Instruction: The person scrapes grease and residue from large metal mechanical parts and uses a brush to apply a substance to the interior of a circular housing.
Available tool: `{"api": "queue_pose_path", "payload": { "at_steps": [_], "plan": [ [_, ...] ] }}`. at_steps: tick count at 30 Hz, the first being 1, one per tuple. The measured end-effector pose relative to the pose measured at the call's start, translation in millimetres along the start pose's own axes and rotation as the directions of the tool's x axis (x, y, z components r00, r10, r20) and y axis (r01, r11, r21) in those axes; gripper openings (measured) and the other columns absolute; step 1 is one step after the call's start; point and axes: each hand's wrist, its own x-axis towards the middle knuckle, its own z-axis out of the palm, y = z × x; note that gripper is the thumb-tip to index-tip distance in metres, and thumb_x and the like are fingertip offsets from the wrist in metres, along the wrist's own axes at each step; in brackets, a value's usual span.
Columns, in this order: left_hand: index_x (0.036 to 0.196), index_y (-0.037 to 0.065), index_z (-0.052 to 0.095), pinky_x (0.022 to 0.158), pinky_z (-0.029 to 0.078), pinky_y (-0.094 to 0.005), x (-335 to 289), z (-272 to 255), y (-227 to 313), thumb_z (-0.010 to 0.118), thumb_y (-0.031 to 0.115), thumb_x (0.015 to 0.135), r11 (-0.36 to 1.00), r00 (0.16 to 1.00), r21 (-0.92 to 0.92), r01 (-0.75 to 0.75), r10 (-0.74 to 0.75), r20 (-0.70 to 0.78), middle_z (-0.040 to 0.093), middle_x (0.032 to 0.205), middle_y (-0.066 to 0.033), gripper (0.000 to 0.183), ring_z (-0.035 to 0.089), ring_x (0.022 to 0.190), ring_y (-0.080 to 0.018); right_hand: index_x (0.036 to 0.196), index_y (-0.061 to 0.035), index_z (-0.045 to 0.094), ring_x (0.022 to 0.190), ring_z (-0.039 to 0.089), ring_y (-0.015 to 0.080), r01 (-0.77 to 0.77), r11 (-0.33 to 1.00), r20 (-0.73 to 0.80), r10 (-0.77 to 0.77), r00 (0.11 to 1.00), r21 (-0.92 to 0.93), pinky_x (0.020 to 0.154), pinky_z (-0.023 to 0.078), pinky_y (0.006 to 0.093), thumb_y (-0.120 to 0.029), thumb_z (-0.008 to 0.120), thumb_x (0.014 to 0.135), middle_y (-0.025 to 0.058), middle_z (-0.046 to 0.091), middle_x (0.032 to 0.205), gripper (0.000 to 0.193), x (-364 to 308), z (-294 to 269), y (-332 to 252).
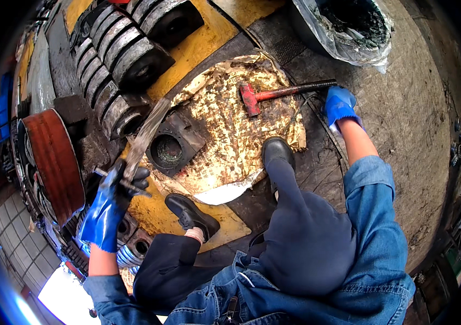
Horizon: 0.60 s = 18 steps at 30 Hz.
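Head view: left hand (108, 208), blue-gloved, is clenched around a metal bar (144, 138) over the paper's (230, 124) left edge; right hand (340, 105) lies spread by the hammer's (282, 93) handle end, not gripping it.

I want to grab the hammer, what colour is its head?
Red, on the hammer lying on the stained paper; head view.

A lined bin (349, 24) stands far right; grey metal rollers (127, 49) lie far left, a rust-red drum (51, 162) nearer left.

metal strip (145, 135) | long, flat, grey | tilted upright | lower end gripped, beside square block (172, 145)
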Motion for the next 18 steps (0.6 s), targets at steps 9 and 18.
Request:
{"api": "queue_pose_path", "payload": {
  "at_steps": [9, 18],
  "plan": [
    [0.120, 0.005, 0.056, 0.071, 0.052, -0.0338, -49, -75, -34, 0.052, 0.030, 0.095, 0.935, 0.938, 0.252, -0.247, 0.296, -0.178, 0.066, 0.102, -0.0171, 0.036, 0.065, 0.082, -0.0239, 0.098, -0.0084, 0.069, 0.094, 0.065, 0.0351, 0.127, 0.965, -0.071, -0.113, 0.991, 0.230, 0.082, 0.053, 0.0424, -0.053, 0.063, 0.075, 0.0170, 0.068, 0.100, 0.050, -19, 37, 20],
    [0.125, 0.011, 0.055, 0.073, 0.053, -0.0390, 2, -143, -71, 0.055, 0.035, 0.091, 0.995, 0.988, -0.027, -0.095, 0.091, -0.125, 0.066, 0.102, -0.0170, 0.042, 0.064, 0.084, -0.0280, 0.111, -0.0122, 0.066, 0.107, 0.062, 0.0290, -0.463, 0.846, 0.217, 0.416, 0.883, 0.263, 0.080, 0.053, 0.0469, -0.034, 0.074, 0.071, 0.0095, 0.062, 0.120, 0.045, -51, 13, -1]
  ]
}}
